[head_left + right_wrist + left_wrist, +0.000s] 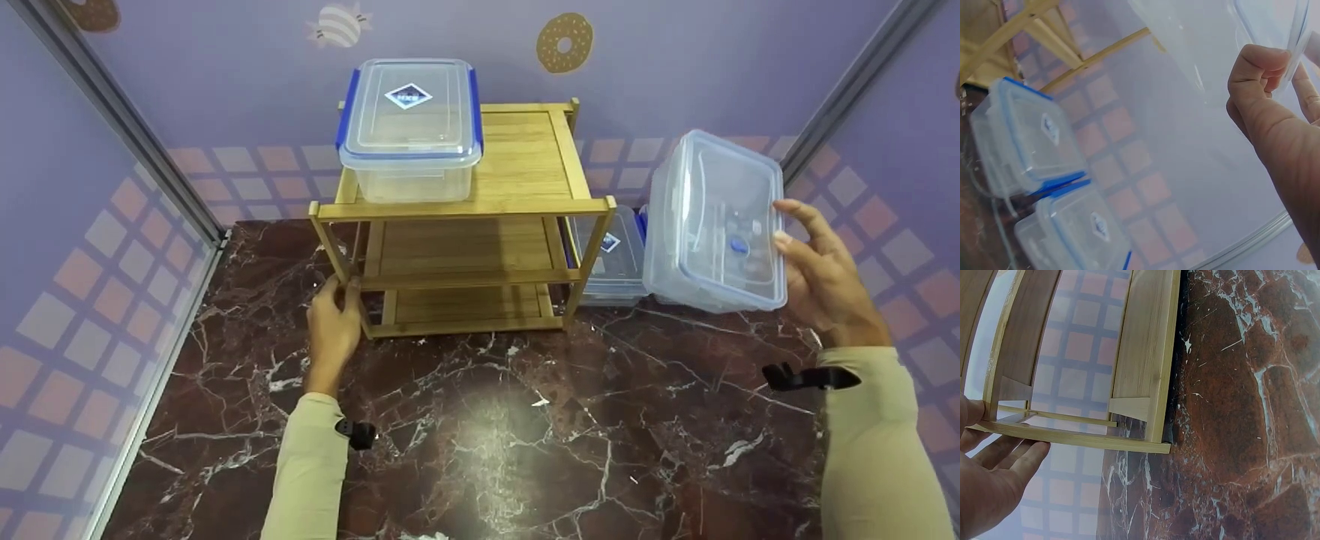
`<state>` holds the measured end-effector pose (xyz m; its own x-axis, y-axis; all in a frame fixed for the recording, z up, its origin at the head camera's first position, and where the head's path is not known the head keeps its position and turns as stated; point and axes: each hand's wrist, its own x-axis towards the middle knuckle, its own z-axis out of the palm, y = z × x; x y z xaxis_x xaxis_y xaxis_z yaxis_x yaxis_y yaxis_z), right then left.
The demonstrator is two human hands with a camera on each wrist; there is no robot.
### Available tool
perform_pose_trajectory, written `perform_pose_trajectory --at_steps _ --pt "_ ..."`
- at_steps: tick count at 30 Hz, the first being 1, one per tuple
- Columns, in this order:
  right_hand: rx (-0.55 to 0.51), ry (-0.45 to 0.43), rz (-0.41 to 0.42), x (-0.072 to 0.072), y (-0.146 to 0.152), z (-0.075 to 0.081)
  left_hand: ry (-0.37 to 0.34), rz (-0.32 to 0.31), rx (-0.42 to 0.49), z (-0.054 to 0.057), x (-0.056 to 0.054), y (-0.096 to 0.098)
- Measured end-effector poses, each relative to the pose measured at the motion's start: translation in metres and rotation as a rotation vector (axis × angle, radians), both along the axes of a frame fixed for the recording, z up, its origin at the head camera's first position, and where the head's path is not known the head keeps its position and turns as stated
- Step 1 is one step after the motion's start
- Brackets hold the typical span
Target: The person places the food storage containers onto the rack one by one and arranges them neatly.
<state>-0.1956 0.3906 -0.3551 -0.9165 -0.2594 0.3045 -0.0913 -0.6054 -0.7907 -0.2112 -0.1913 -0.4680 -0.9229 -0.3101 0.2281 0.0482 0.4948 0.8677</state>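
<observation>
Tilted as it is, its lid turned toward the wearer, a clear lidded container (720,217) hangs above the desk (517,427), to the right of a wooden rack (525,146). Small blue piece (739,245) on its lid. Right grip (829,277) pinches the container's right edge between thumb and fingers. Left grip (334,322) pinches the rack's front left post near the middle shelf, thumb to one side, fingers to the other.

Rack stands upright, three tiers; a blue-clipped container (412,112) with a diamond label sits on the left of the top tier. Right of the rack, on the desk: two more labelled containers side by side, one nearer the rack (1039,135), one farther (1084,225); the head view shows the second mostly hidden behind the raised container. Desk dark red, white-veined. Wall (465,30) behind: lavender, doughnut picture, pink and white squares below. Pale sleeves (304,465) on both arms.
</observation>
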Motion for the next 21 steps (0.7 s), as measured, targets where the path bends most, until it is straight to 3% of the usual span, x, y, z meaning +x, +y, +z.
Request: perform_pose_trajectory --at_steps 4,6,11,13,21 --pt "-0.036 0.027 -0.008 -0.011 -0.005 0.014 -0.003 0.003 -0.005 -0.001 0.0 0.0" --pt "-0.08 0.023 0.025 -0.017 -0.007 0.019 -0.001 0.004 -0.005 -0.001 0.0 -0.001" --pt "-0.048 0.023 -0.002 -0.03 -0.018 0.033 -0.002 0.006 0.003 -0.001 0.0 -0.001" --pt "0.005 0.023 -0.052 -0.035 -0.025 0.039 -0.006 0.002 0.008 0.0 0.0 -0.001" --pt "-0.023 -0.046 0.031 -0.053 -0.05 0.065 -0.016 0.0 -0.006 0.0 0.0 -0.001"
